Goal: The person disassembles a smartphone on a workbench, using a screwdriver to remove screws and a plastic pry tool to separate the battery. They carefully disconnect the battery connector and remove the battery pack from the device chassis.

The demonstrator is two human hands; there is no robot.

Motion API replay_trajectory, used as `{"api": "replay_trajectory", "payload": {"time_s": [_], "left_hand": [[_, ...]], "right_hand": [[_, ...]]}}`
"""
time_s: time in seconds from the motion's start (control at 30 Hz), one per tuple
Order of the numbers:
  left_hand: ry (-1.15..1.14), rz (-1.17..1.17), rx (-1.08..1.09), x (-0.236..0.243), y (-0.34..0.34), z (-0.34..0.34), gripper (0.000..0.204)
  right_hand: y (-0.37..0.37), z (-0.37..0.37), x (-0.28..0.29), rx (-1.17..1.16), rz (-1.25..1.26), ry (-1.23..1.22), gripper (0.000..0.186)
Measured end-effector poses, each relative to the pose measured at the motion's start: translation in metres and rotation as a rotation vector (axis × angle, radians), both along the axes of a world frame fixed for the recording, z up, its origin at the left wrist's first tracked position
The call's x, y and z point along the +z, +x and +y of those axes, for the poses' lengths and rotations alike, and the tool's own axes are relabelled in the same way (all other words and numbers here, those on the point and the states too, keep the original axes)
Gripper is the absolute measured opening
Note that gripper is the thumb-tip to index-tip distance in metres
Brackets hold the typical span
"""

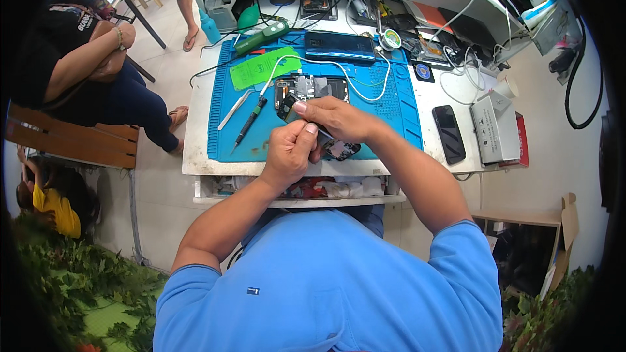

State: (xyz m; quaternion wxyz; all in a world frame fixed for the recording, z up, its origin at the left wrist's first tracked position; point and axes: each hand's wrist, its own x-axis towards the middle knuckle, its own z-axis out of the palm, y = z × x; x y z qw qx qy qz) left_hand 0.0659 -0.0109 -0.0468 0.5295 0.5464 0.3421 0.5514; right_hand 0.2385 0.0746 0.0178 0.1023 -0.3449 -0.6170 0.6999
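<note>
Both my hands are closed on a dark phone part (343, 149), slanted over the near side of the blue repair mat (391, 132). My left hand (289, 154) pinches it with the thumb on top. My right hand (340, 119) grips its upper end, thumb and fingers together. The fingers cover much of the part; circuitry shows at its lower right end. Just beyond lies an opened phone (334, 86) with its inner parts bare. Left of my hands are a black and green screwdriver (249, 124) and pale tweezers (233, 112).
A green sheet (261, 69), a green handheld tool (262, 38) and a dark phone (339, 47) lie farther back. A white cable (339, 64) loops across the mat. Another phone (448, 132) and a white box (490, 129) stand right. A person (98, 72) sits at left.
</note>
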Motion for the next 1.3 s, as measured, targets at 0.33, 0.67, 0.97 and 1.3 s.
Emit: {"api": "replay_trajectory", "payload": {"time_s": [0.33, 0.67, 0.97, 1.3], "left_hand": [[0.027, -0.053, -0.01, -0.005, 0.0, 0.0, 0.043], [0.063, -0.06, -0.031, -0.008, -0.005, -0.004, 0.041], [0.073, -0.109, -0.056, 0.002, -0.01, -0.02, 0.042], [-0.019, 0.139, -0.06, -0.002, -0.039, -0.027, 0.038]], "right_hand": [[0.002, 0.018, -0.012, 0.133, 0.11, -0.121, 0.066], [0.011, 0.021, -0.02, 0.003, 0.124, -0.156, 0.071], [0.03, 0.019, -0.02, -0.33, 0.255, -0.184, 0.067], [0.046, 0.002, 0.006, -0.418, 0.107, -0.059, 0.066]]}}
